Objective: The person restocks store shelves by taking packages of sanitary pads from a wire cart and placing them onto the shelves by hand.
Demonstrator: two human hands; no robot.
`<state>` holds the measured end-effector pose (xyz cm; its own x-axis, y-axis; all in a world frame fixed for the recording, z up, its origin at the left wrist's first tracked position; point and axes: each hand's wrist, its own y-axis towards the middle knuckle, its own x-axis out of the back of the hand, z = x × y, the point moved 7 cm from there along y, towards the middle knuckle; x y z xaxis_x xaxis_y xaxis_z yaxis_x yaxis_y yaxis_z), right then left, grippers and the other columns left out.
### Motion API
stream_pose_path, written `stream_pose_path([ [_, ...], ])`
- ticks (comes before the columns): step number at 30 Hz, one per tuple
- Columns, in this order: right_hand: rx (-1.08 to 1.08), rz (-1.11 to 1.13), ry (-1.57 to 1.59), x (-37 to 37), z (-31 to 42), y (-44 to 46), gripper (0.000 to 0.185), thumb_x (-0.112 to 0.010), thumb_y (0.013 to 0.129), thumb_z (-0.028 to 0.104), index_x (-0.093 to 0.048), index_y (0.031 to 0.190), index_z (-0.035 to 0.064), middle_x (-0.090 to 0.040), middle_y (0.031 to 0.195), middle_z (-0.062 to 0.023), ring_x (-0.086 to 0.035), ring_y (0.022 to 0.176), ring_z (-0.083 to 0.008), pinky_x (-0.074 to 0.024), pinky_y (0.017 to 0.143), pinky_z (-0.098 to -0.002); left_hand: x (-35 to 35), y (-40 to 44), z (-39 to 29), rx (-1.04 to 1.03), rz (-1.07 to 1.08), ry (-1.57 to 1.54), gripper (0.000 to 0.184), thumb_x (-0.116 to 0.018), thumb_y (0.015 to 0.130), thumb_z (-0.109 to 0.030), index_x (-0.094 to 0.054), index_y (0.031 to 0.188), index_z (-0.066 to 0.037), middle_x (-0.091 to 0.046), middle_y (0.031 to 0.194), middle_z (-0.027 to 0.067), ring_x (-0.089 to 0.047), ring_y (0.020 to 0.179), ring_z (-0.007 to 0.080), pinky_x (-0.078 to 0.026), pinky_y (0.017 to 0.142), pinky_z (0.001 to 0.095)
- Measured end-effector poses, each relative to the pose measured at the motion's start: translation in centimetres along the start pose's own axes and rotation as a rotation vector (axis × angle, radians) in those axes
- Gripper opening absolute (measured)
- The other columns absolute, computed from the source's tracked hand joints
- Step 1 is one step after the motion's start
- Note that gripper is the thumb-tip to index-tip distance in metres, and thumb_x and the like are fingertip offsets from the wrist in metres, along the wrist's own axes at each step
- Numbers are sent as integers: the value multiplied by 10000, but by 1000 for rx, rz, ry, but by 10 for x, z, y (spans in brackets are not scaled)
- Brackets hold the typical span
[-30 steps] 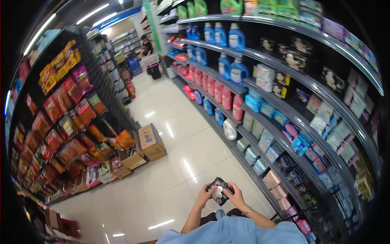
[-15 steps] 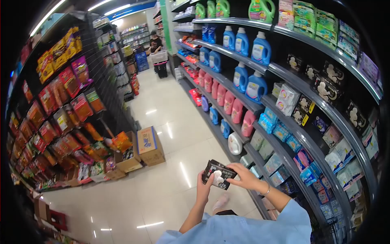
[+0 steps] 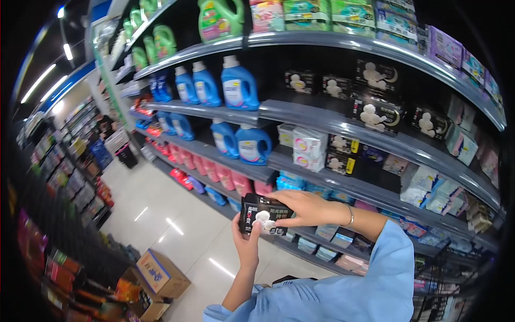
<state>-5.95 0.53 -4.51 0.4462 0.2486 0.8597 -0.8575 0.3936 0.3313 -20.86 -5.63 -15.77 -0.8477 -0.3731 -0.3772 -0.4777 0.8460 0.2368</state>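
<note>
A black pack of sanitary pads with a white cotton motif and pale lettering is held up in front of the shelves. My left hand grips its lower left side, the thumb lying on the front face. Across its upper right side, my right hand is closed on the pack, with fingers over the top edge and the thumb near the lower front. Similar black packs with white motifs sit on the shelf at right, beyond my hands. The back of the held pack is hidden.
Blue detergent bottles and pink bottles line the shelves, with a green bottle above. A cardboard box stands on the floor at lower left. Down the aisle, a person is near a basket.
My view has turned right toward the shelves, so the snack rack has slid left. The pack sits higher in view, and my right hand has come further over its top.
</note>
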Motion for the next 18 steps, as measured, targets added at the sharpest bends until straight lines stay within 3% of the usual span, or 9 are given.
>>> stream_pose_path([
  [4, 12, -109, -228, 50, -12, 18, 692, -654, 826, 376, -377, 1342, 6, -520, 1209, -192, -528, 1085, -357, -444, 907, -436, -56, 51, -16, -110, 117, -87, 567, -621, 873, -39, -313, 1347, 7, -467, 1217, 109, -514, 1079, 172, -421, 942, 308],
  [6, 16, -181, -299, 77, -17, 27, 694, -689, 802, 308, -376, 1348, 14, -519, 1208, -189, -523, 1087, -363, -438, 917, -436, -80, 79, -19, -175, 171, -148, 586, -613, 870, -26, -294, 1362, 2, -442, 1243, 110, -495, 1103, 184, -414, 955, 321],
  [7, -27, -187, -312, 91, -20, 32, 701, -705, 782, 295, -387, 1347, 28, -530, 1196, -183, -526, 1081, -363, -437, 919, -434, -89, 96, -13, -235, 224, -155, 632, -629, 851, -24, -284, 1380, -4, -355, 1323, 124, -421, 1195, 205, -394, 990, 340],
  [10, -111, -243, -433, 137, -22, 51, 720, -755, 715, 225, -425, 1335, 70, -561, 1161, -165, -538, 1061, -357, -438, 914, -428, -127, 141, -29, -460, 343, -99, 672, -652, 831, -34, -283, 1392, -7, -252, 1389, 140, -338, 1275, 237, -359, 1034, 359],
  [12, -183, -317, -550, 168, -27, 61, 759, -786, 642, 106, -448, 1322, 88, -577, 1126, -152, -555, 1024, -334, -447, 892, -416, -152, 164, -42, -482, 457, -118, 716, -671, 811, -38, -271, 1404, -2, -201, 1411, 153, -271, 1327, 255, -315, 1074, 393],
  [13, -223, -348, -569, 185, -31, 66, 765, -788, 628, 92, -454, 1315, 87, -580, 1116, -154, -557, 1014, -332, -452, 883, -414, -161, 174, -49, -591, 477, -82, 710, -676, 807, -61, -290, 1398, 10, -211, 1420, 175, -225, 1358, 315, -249, 1099, 458],
  [16, -347, -431, -747, 229, -60, 77, 757, -788, 637, 83, -449, 1314, 87, -587, 1105, -169, -561, 1042, -354, -455, 902, -413, -179, 204, -56, -836, 489, 297, 684, -653, 814, -70, -311, 1404, -8, -218, 1450, 184, -205, 1368, 364, -172, 1116, 484],
  [17, -482, -385, -784, 239, -79, 79, 757, -780, 649, 86, -440, 1325, 104, -569, 1166, -165, -552, 1075, -345, -452, 917, -412, -186, 213, -50, -885, 536, 401, 681, -659, 827, -158, -325, 1403, -10, -188, 1475, 203, -140, 1382, 417, -90, 1116, 538],
  [18, -619, -337, -812, 248, -98, 79, 757, -772, 660, 90, -432, 1336, 120, -550, 1227, -160, -544, 1109, -336, -448, 932, -412, -193, 220, -44, -905, 570, 460, 686, -654, 834, -185, -319, 1407, -11, -181, 1480, 206, -125, 1387, 419, -76, 1111, 553],
])
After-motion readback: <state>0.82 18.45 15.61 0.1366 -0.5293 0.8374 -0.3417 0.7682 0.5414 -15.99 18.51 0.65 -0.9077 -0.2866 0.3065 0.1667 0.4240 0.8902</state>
